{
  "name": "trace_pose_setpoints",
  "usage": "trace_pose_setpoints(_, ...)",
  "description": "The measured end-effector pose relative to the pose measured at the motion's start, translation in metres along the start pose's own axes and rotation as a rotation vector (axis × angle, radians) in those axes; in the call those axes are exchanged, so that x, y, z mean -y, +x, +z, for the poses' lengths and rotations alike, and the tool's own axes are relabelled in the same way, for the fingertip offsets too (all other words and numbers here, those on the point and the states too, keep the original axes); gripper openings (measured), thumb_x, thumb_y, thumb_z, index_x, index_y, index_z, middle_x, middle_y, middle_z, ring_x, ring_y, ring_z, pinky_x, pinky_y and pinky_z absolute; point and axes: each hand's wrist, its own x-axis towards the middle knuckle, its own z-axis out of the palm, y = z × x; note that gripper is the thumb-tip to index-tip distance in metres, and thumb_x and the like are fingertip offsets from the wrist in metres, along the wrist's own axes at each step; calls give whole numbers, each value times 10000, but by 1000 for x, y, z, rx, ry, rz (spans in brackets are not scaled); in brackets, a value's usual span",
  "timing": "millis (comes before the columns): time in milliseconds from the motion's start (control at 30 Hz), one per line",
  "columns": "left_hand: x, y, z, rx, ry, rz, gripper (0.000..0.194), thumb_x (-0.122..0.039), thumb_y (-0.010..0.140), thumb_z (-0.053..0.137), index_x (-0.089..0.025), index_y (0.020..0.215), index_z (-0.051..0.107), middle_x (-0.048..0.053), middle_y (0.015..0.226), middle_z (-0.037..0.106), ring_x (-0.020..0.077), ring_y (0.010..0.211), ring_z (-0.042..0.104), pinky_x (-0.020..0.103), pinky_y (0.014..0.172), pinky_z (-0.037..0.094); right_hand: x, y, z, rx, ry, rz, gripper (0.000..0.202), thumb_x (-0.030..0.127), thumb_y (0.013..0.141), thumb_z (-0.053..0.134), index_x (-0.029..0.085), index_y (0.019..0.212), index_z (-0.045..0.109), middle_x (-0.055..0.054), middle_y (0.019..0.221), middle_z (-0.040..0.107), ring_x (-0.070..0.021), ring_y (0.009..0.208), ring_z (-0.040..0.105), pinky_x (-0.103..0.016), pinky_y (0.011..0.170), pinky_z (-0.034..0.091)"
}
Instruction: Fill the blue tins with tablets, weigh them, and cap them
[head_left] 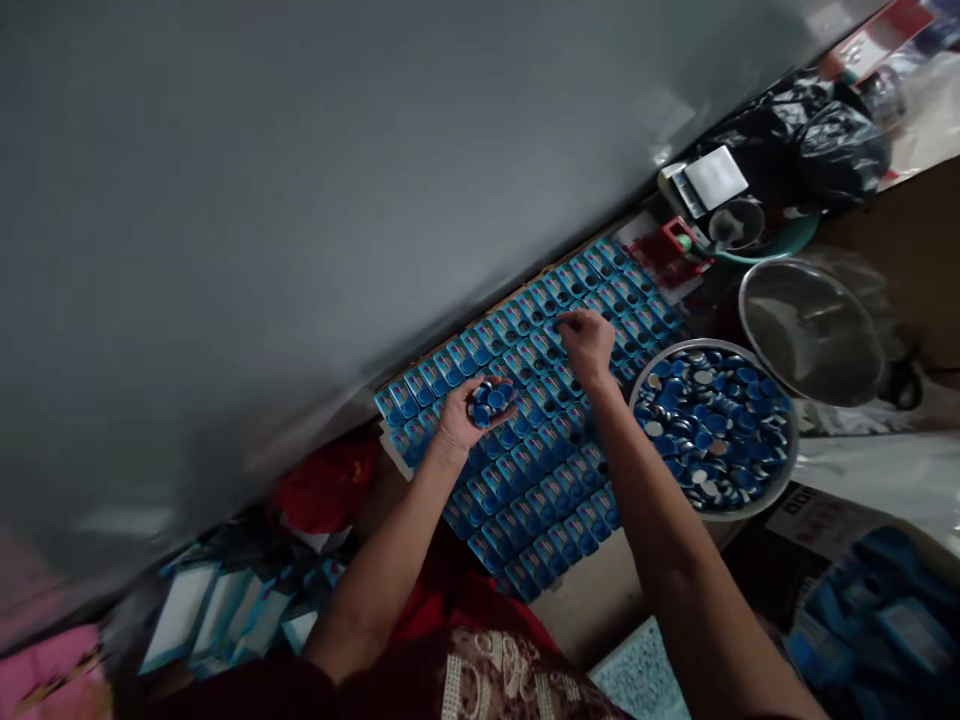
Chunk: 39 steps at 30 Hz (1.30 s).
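My left hand (459, 415) is turned palm up over the left part of the rows, cupped around several small round blue discs (493, 402) with silvery rims. Under both hands lie rows of blue printed cards (517, 468), many with a round blue or dark spot at one end. My right hand (589, 343) is above the upper middle rows, fingers pinched together at a card. Whatever is between those fingertips is too small and hidden to make out. To the right of my right forearm stands a round metal basin (789, 462) heaped with loose blue and silver discs (709, 425).
A grey wall (262, 180) runs behind the rows. At the right are an empty-looking round metal bowl (814, 335), a small scale (712, 182), a red tool-like object (681, 242) and black plastic bags (832, 140). White-and-blue boxes (180, 615) lie at lower left.
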Motion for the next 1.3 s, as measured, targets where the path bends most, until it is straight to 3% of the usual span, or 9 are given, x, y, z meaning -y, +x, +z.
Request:
trace_pose_setpoints(200, -19, 30, -14, 78, -75, 31, 229, -326, 1049, 602, -191, 963, 766, 106, 1085, 866, 285, 1133, 841, 546, 1100, 661, 4, 51, 35, 155, -275, -46, 300, 181, 882, 701, 212, 1102, 903, -107, 1141, 850, -285, 1075, 776, -374, 978, 572)
trace_pose_setpoints(367, -28, 43, -4, 84, -74, 37, 178, -317, 1011, 638, -194, 959, 756, 104, 1117, 866, 314, 1192, 826, 613, 1135, 630, 12, 73, 35, 256, -453, -7, 169, 186, 804, 850, 226, 967, 860, -99, 1062, 835, -327, 1056, 784, -433, 926, 601)
trace_pose_setpoints(567, -22, 56, 1, 154, -105, 17, 230, -331, 1056, 619, -178, 979, 773, 91, 1130, 865, 271, 1154, 830, 544, 1132, 643, 24, 100, 33, 328, -461, 68, 242, 138, 727, 948, 210, 850, 751, -67, 969, 777, -358, 1097, 770, -461, 939, 581)
trace_pose_setpoints(700, -21, 53, 5, 104, -119, 13, 203, -333, 1034, 652, -179, 987, 776, 91, 1084, 865, 291, 1168, 829, 577, 1148, 634, 39, 73, 25, 291, -448, -22, 235, 40, 780, 839, 210, 925, 764, -82, 1026, 784, -334, 1098, 749, -412, 955, 543)
trace_pose_setpoints(800, -23, 49, 7, 87, -141, 16, 208, -311, 1041, 618, -173, 995, 768, 93, 1032, 863, 300, 1181, 827, 611, 1161, 623, 41, 25, 18, 270, -280, -212, 135, 147, 899, 759, 242, 983, 805, -68, 1056, 791, -273, 1025, 719, -347, 908, 543)
trace_pose_setpoints(933, -19, 51, 8, 66, -127, 25, 166, -273, 1033, 628, -183, 970, 751, 72, 974, 860, 294, 1168, 832, 611, 1166, 623, 29, -39, 20, 322, -40, -394, 287, 219, 1005, 644, 277, 1197, 850, -72, 1110, 767, -235, 941, 715, -332, 881, 557)
trace_pose_setpoints(1033, -11, 52, 11, 32, -119, 12, 149, -252, 1027, 633, -182, 951, 740, 49, 894, 842, 274, 1097, 844, 583, 1139, 649, 18, -65, 27, 321, 23, -384, 298, 193, 986, 649, 251, 1188, 859, -82, 1076, 741, -229, 928, 712, -324, 872, 552)
trace_pose_setpoints(1167, -5, 47, 18, 32, -110, -26, 198, -265, 1062, 603, -175, 958, 746, 58, 927, 846, 259, 1099, 846, 544, 1139, 653, 6, -66, 35, 266, 54, -276, 195, 152, 901, 657, 238, 962, 821, -55, 973, 714, -207, 857, 682, -306, 829, 548)
trace_pose_setpoints(1300, -14, 44, 22, 53, -152, -20, 238, -284, 1090, 578, -178, 965, 750, 74, 969, 855, 271, 1164, 834, 556, 1176, 628, 3, -31, 38, 127, 95, -121, 139, 206, 908, 636, 240, 949, 765, -35, 925, 746, -216, 869, 695, -314, 826, 563)
